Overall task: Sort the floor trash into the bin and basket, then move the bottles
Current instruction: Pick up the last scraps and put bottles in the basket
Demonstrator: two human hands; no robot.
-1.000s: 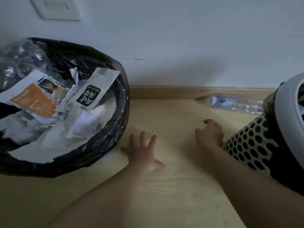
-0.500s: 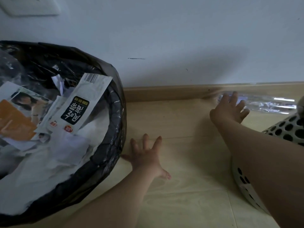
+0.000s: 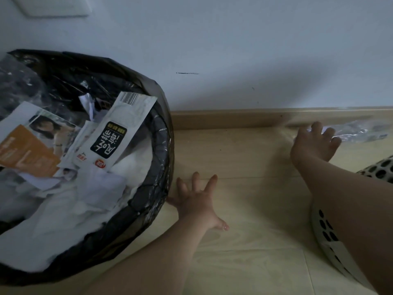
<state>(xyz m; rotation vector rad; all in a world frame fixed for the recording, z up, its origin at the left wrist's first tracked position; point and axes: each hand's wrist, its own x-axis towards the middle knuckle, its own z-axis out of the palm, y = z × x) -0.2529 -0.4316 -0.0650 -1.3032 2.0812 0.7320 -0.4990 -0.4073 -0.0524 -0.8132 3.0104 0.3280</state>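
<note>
A clear plastic bottle point(image 3: 359, 131) lies on its side on the floor against the baseboard at the right. My right hand point(image 3: 312, 143) reaches over its left end with fingers spread, touching it but not closed around it. My left hand point(image 3: 198, 202) rests flat on the wooden floor, fingers apart, just right of the bin. The bin point(image 3: 148, 199) at the left has a black liner and is full of paper scraps and wrappers. The white perforated basket point(image 3: 327, 235) shows at the right edge, mostly hidden behind my right forearm.
A pale wall point(image 3: 234, 50) and wooden baseboard point(image 3: 223, 119) close off the far side. A wall plate point(image 3: 53, 6) sits at the top left. Light wooden floor point(image 3: 244, 158) stretches between bin and basket.
My right hand moved from beside the basket forward and right to the bottle at the baseboard. My left hand stayed flat on the floor. The view shifted slightly.
</note>
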